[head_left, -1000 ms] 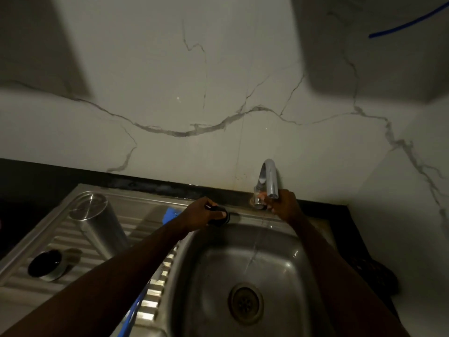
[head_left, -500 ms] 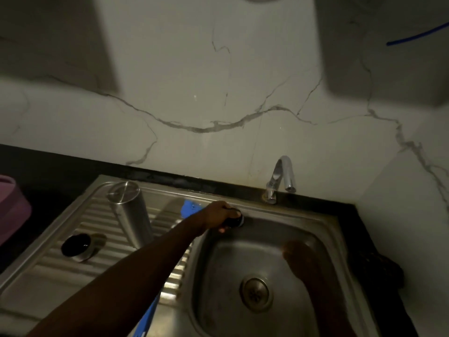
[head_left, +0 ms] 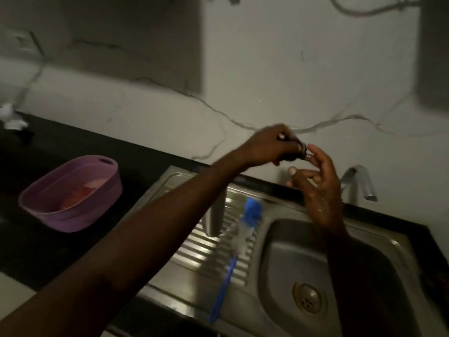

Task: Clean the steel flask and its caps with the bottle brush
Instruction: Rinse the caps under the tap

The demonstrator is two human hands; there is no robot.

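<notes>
moved: both hands have risen from the sink rim to meet in the air above its back edge, and the cap has come up with the left hand; the view has swung left, bringing a purple tub into sight.
sink [head_left: 277,242]: below both hands, basin under the right forearm, ribbed drainboard under the left forearm.
tub [head_left: 70,190]: well off to the left of the left arm, on the dark counter.
flask [head_left: 215,215]: standing on the drainboard, mostly hidden behind the left forearm, below and left of the hands.
brush [head_left: 233,242]: lies on the drainboard just right of the flask, long axis running from blue head at the far end to blue handle toward the person; below the hands, nearer the left arm.
left hand [head_left: 269,148]: fingers curled round the cap [head_left: 302,152], a small dark piece, blurred.
right hand [head_left: 318,188]: wet, fingers spread and relaxed, fingertips at the cap's end; holding nothing.
tap [head_left: 359,183]: just right of the right hand.
</notes>
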